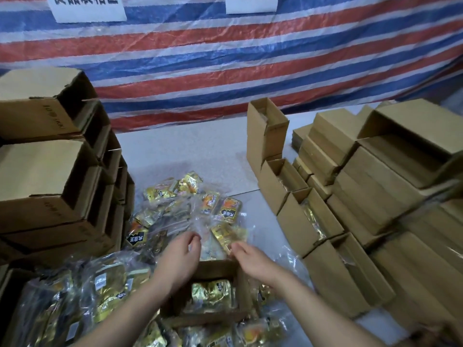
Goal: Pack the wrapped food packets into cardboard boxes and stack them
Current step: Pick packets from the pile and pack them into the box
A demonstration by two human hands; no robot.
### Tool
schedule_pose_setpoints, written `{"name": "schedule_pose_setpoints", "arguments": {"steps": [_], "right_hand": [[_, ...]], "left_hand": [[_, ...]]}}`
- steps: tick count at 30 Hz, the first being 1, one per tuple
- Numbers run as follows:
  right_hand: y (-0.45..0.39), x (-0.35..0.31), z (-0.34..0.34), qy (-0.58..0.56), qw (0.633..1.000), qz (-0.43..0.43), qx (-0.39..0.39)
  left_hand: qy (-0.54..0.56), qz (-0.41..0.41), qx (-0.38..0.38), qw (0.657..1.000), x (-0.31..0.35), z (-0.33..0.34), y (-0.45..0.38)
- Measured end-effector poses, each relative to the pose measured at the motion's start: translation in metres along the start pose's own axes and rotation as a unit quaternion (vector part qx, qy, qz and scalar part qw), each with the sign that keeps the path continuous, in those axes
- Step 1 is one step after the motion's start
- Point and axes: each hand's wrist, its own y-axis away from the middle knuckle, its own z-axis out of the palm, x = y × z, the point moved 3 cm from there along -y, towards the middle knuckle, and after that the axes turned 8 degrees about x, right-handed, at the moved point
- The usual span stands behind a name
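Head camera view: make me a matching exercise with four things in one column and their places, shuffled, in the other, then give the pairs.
Things
1. small open brown cardboard box with a gold packet inside
2. tall stack of larger brown cardboard boxes
3. loose pile of gold and orange wrapped food packets
4. red, white and blue striped tarpaulin

Places
A. hung behind the table
B. left edge of the table
C. between the two forearms
D. table middle, beyond the hands

Pairs: 1-C, 2-B, 3-D, 4-A
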Motion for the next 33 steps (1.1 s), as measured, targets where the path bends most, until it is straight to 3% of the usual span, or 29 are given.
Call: {"name": "schedule_pose_setpoints", "arguments": {"steps": [3, 6, 9, 11, 13, 18, 21, 26, 28, 30, 33], "right_hand": [[-0.009, 0.015, -0.043, -0.055, 0.991, 0.012, 0.12], [-0.009, 0.04, -0.091, -0.103, 0.975, 0.06, 0.187], [-0.008, 0.063, -0.124, -0.163, 0.949, 0.094, 0.252], [-0.006, 0.073, -0.131, -0.195, 0.939, 0.107, 0.261], [-0.004, 0.082, -0.128, -0.211, 0.937, 0.119, 0.251], [0.004, 0.101, -0.113, -0.264, 0.926, 0.134, 0.234], [0.008, 0.11, -0.11, -0.266, 0.926, 0.14, 0.229], [0.017, 0.111, -0.118, -0.295, 0.914, 0.145, 0.239], [0.019, 0.108, -0.125, -0.288, 0.914, 0.135, 0.251], [0.024, 0.102, -0.13, -0.295, 0.906, 0.119, 0.28], [0.033, 0.095, -0.138, -0.293, 0.888, 0.078, 0.345]], "left_hand": [[-0.026, 0.099, -0.014, 0.995, 0.059, 0.035, -0.011], [-0.17, 0.189, -0.077, 0.964, 0.109, 0.094, -0.014], [-0.387, 0.228, -0.221, 0.865, 0.132, 0.165, -0.006], [-0.466, 0.236, -0.288, 0.803, 0.133, 0.207, 0.0], [-0.495, 0.226, -0.319, 0.776, 0.127, 0.24, 0.005], [-0.49, 0.161, -0.321, 0.795, 0.096, 0.293, 0.01], [-0.455, 0.096, -0.316, 0.827, 0.072, 0.309, 0.015], [-0.449, 0.13, -0.271, 0.841, 0.057, 0.32, 0.015], [-0.409, 0.132, -0.246, 0.869, 0.062, 0.316, 0.014], [-0.319, 0.101, -0.21, 0.919, 0.072, 0.303, 0.011], [-0.113, -0.012, -0.142, 0.983, 0.099, 0.265, 0.003]]}}
